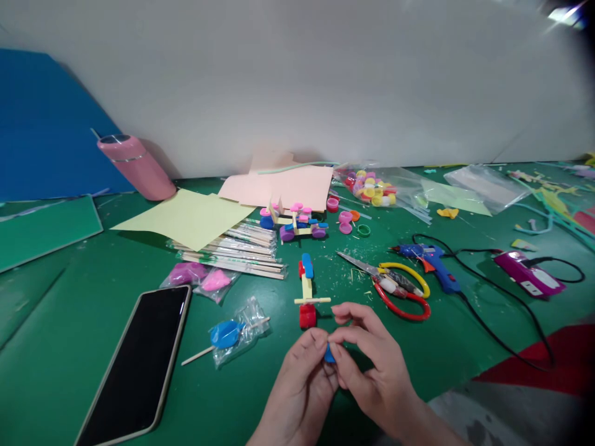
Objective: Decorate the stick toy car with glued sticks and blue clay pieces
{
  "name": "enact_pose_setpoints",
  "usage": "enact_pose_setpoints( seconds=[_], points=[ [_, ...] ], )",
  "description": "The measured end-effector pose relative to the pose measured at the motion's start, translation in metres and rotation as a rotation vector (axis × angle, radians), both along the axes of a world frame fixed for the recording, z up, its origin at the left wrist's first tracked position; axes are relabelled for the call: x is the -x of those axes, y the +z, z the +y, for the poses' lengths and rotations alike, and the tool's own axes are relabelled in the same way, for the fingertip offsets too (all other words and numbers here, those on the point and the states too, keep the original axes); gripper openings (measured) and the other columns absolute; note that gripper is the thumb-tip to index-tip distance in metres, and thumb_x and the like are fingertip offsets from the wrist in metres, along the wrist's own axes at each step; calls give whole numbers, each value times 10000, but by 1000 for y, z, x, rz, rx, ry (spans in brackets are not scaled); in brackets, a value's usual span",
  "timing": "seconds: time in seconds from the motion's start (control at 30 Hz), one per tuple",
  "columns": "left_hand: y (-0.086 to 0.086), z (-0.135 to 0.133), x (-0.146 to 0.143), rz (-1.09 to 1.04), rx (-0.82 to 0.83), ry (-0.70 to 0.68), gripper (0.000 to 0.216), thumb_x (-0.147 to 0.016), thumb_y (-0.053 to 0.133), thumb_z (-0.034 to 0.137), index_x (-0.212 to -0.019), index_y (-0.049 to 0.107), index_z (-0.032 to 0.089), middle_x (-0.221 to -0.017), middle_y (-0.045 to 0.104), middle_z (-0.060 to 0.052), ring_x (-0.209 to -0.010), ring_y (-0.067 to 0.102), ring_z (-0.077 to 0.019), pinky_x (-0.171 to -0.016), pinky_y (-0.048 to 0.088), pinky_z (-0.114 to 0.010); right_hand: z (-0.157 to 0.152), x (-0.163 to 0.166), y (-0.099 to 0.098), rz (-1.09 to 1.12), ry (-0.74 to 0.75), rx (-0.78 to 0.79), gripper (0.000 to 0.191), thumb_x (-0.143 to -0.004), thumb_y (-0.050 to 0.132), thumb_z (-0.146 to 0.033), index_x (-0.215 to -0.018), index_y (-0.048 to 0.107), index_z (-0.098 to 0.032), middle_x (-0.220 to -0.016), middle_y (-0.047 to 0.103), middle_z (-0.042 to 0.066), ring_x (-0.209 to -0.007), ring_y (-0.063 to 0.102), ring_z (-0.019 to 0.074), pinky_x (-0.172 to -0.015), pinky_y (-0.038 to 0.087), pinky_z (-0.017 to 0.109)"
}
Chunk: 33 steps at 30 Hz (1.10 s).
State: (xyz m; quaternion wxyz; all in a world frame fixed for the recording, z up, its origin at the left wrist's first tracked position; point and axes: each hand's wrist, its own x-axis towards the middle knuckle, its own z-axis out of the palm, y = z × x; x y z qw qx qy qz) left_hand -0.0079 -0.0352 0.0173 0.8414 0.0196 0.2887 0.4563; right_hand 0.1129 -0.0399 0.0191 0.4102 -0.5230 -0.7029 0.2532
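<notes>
My left hand (302, 378) and my right hand (372, 359) meet at the front of the table, fingertips closed together on a small piece of blue modelling clay (330, 354). Fingers cover most of that piece. Just beyond them lies a small model car (307, 289) of pale sticks with red and blue clay parts and a thin stick across it. To the left, an opened clear bag (253, 325) holds a blue clay lump (225, 334) with a stick at it. Farther back stands a second model car (302, 230) with purple, blue and pink parts.
Scissors (395, 285) and a blue glue gun (430, 263) wired to a purple power bank (527, 272) lie right. A phone (139, 365), bundled sticks (237, 251) and bagged pink clay (216, 280) lie left. A pink bottle (137, 167) and a bag of bottle caps (372, 188) stand behind.
</notes>
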Motion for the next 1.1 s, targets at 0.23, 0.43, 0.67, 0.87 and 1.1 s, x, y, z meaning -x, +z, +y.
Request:
enact_pose_setpoints(
  seconds=[0.23,0.43,0.67,0.87,1.1],
  points=[
    [1,0,-1,12,3,-8,103,-747,593,180,-661,648,164,-595,598,12,-536,520,-93,-551,425,-209,0,-3,0,11,29,2,209,-777,510,-103,-908,614,-228,-1098,491,62,-934,558,171,-790,490,281],
    [0,0,0,54,-50,-26,89,-757,582,169,-707,654,153,-640,625,-6,-531,525,-89,-549,419,-199,-2,-4,1,14,47,46,269,-829,452,-131,-1008,611,-254,-1123,482,63,-992,546,181,-821,484,286],
    [1,0,-2,64,-47,-20,102,-770,567,169,-733,661,156,-612,599,6,-528,515,-85,-541,420,-203,0,-2,0,100,50,81,243,-822,485,-154,-1014,589,-260,-1137,474,51,-1057,509,175,-888,445,284],
    [-3,0,-2,75,-62,-21,79,-745,607,204,-714,653,147,-615,597,1,-522,522,-84,-517,413,-202,0,1,0,132,12,103,202,-818,498,-186,-992,588,-231,-1122,497,65,-1046,525,183,-870,463,283],
    [-3,-1,-3,91,-76,-34,98,-743,605,205,-688,638,131,-584,579,-4,-499,520,-90,-500,410,-207,2,2,0,134,-5,137,182,-821,510,-205,-983,589,-231,-1122,500,69,-1058,518,192,-883,456,297]
  ],
)
